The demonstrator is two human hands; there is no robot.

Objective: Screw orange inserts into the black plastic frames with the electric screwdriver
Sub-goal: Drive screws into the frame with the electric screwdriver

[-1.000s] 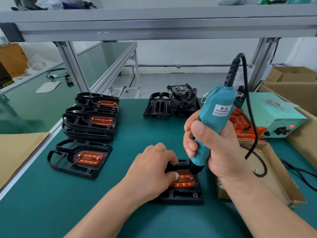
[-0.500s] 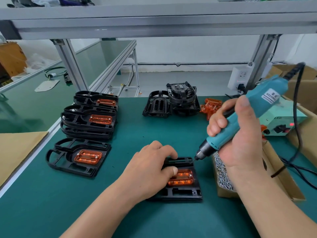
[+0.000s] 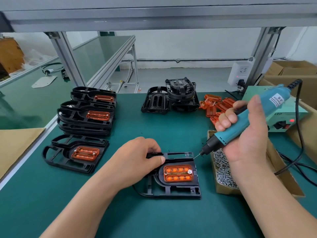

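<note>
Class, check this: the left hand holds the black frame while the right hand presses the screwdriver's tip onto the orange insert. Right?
No. In the head view the right hand holds the screwdriver with its tip off the orange insert, by the far right corner of the black frame. The left hand does hold the frame.

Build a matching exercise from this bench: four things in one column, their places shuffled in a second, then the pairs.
Things
1. electric screwdriver
2. screws
3. loose orange inserts
4. finished frames

Places
A. stacked at the green mat's left edge
B. heaped at the back, beside the empty black frames
C. gripped in the right hand
D. in the cardboard box right of the current frame, which the left hand pinches

Pairs: 1-C, 2-D, 3-B, 4-A
</note>
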